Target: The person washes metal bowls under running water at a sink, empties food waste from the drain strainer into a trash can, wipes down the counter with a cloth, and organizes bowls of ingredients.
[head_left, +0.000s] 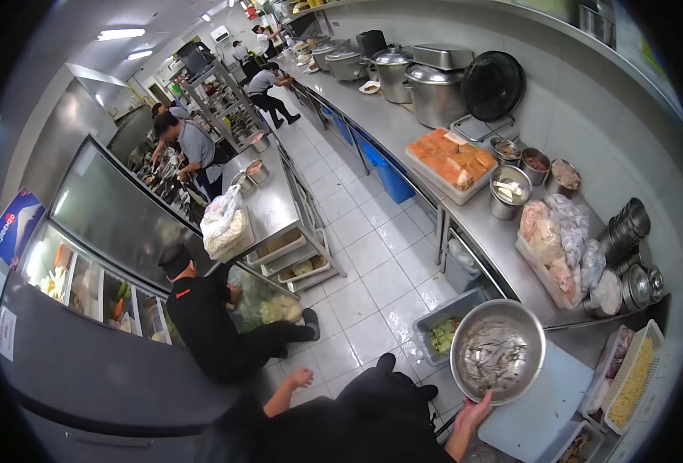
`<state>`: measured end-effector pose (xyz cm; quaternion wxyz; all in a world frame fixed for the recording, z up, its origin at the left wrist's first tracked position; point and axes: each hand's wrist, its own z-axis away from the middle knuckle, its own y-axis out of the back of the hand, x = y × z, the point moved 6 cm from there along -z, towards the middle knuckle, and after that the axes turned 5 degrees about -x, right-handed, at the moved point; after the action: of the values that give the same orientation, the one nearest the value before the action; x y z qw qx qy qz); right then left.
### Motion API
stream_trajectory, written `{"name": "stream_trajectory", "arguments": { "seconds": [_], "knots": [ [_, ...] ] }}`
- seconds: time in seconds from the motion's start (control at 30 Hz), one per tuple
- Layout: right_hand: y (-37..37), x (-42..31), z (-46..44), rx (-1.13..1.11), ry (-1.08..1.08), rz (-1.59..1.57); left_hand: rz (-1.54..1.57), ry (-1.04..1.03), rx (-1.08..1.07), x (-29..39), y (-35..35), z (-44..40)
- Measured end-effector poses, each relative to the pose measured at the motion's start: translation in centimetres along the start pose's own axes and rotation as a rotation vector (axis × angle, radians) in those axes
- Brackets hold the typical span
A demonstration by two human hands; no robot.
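Note:
My right hand (474, 410) grips the near rim of a wide steel bowl (498, 351), which has small dark scraps spread over its inside. The bowl is over the far left part of a pale cutting board (538, 401), beside a grey bin (426, 328) with green leafy scraps. My left hand (301, 377) hangs over the floor to the left, its fingers curled in and nothing visible in them.
A crouching person (202, 316) in black is at the left by an open fridge and a bag of greens (268, 301). The steel counter (538, 266) holds trays, pots and bagged meat. More people stand farther back. A baskets of yellow pieces (633, 378) lies at right.

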<state>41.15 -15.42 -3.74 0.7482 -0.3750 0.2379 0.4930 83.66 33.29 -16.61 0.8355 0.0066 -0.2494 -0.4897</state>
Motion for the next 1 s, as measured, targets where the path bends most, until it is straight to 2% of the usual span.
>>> {"name": "stream_trajectory", "arguments": {
  "seconds": [0.1,0.17,0.27,0.47,0.67,0.77,0.8,0.87,0.9,0.93,0.97,1.0],
  "knots": [
    [-4.8,1.7,-0.9,0.110,0.043,0.014,-0.082,-0.025,-0.039,-2.2,1.1,-1.8],
    [-6.6,1.9,-1.6,0.183,0.083,0.093,0.053,-0.019,0.061,-3.2,0.5,-1.0],
    [-10.4,3.1,-5.1,0.238,0.178,0.294,0.126,-0.019,0.019,-5.1,-0.2,-1.5],
    [-14.4,6.3,-15.1,0.381,0.292,1.018,0.330,-0.024,0.073,-9.5,-2.0,-2.2],
    [-13.9,6.9,-22.7,0.704,0.261,1.761,0.561,0.117,0.219,-18.8,-3.7,-0.8],
    [-13.3,7.9,-27.3,0.838,0.322,2.054,0.605,0.177,0.271,-23.1,-4.7,1.8],
    [-12.5,8.2,-28.2,0.757,0.369,2.028,0.597,0.185,0.269,-24.2,-4.9,2.6],
    [-12.4,9.9,-30.9,0.371,0.504,1.824,0.516,0.189,0.183,-25.1,-4.9,5.9],
    [-12.2,10.9,-31.9,0.204,0.531,1.713,0.517,0.152,0.240,-27.2,-5.2,6.0],
    [-11.8,11.8,-32.2,0.091,0.504,1.641,0.590,0.132,0.161,-28.2,-5.4,6.7],
    [-11.4,13.1,-33.2,0.128,0.726,1.805,0.564,0.208,0.172,-28.0,-5.3,7.7],
    [-11.5,14.1,-32.6,0.106,0.628,1.788,0.483,0.190,0.118,-27.6,-4.6,8.1]
  ]
}}
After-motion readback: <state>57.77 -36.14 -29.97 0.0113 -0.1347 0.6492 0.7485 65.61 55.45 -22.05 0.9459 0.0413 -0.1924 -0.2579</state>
